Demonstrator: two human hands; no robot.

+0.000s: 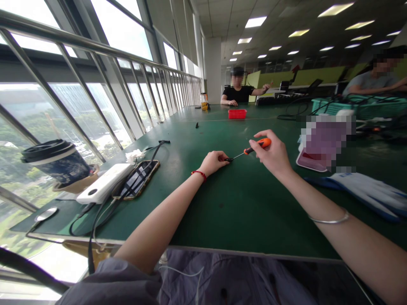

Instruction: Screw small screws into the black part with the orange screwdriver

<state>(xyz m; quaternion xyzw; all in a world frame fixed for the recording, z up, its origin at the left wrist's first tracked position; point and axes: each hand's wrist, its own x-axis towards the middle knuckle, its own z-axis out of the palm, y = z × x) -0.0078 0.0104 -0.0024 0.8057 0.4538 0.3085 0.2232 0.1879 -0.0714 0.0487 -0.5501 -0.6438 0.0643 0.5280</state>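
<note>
Near the middle of the green table (203, 212), my left hand (215, 163) pinches a small black part (229, 160), too small to name, close to the tabletop. My right hand (272, 153) is closed around the orange and black handle of a screwdriver (261, 145). Its metal shaft slants down to the left, and the tip meets the black part or lies right beside it. My left fingers hide some of that part.
On the left are a paper cup (59, 163), a white power bank (104, 183), a phone (136, 180) and cables. A glove (372, 192) and a pink-screened device (321, 144) are on the right. Farther back are a red box (237, 114), a green basket (365, 108) and two people.
</note>
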